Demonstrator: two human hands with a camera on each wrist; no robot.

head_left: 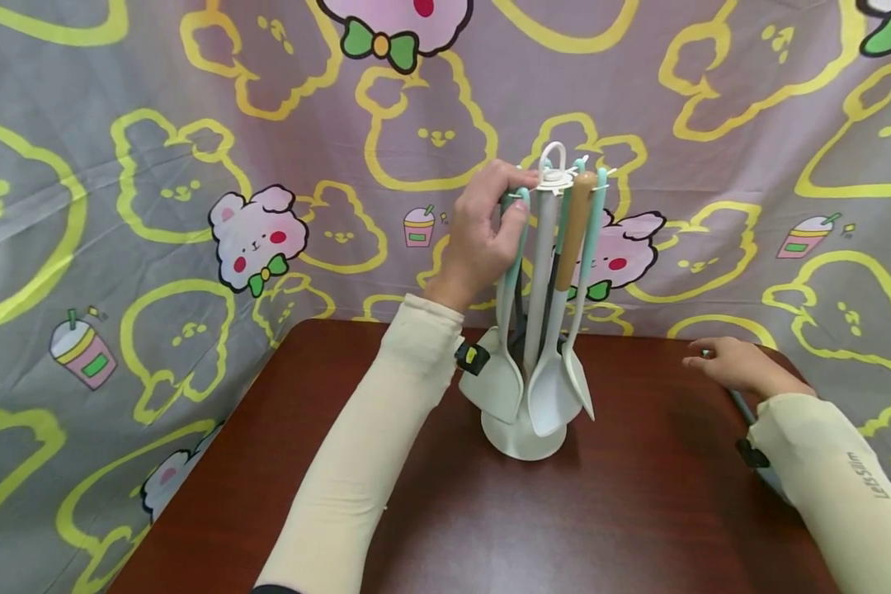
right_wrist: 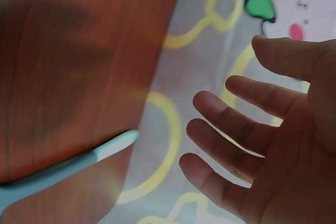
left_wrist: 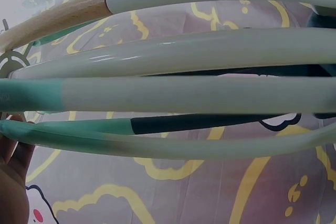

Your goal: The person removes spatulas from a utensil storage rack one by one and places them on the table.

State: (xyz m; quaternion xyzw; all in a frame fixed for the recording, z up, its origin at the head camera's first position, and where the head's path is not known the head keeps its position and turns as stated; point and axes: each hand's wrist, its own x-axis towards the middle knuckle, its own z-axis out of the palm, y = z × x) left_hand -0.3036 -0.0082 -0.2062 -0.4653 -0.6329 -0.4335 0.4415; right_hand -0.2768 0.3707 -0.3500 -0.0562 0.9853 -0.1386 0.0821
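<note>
A white utensil stand (head_left: 523,441) with a looped top stands on the table, hung with several kitchen tools. My left hand (head_left: 486,227) is at its upper left, its thumb and fingers pinching the mint handle end of a white spatula (head_left: 499,388). One finger reaches to the stand's top disc. In the left wrist view, fingers (left_wrist: 20,156) show behind that mint handle (left_wrist: 42,132). My right hand (head_left: 738,363) hovers over the table's right side, holding nothing, its fingers (right_wrist: 226,124) loosely spread. Below it lies a grey tool with a mint-tipped handle (right_wrist: 118,145), partly hidden by the forearm.
Also on the stand hang a wooden-handled tool (head_left: 579,227) with a white head and another mint-handled white tool (head_left: 579,379). Dark-stemmed tools are behind them. The brown table (head_left: 386,528) ends at a patterned cloth (head_left: 341,148) at the back and sides.
</note>
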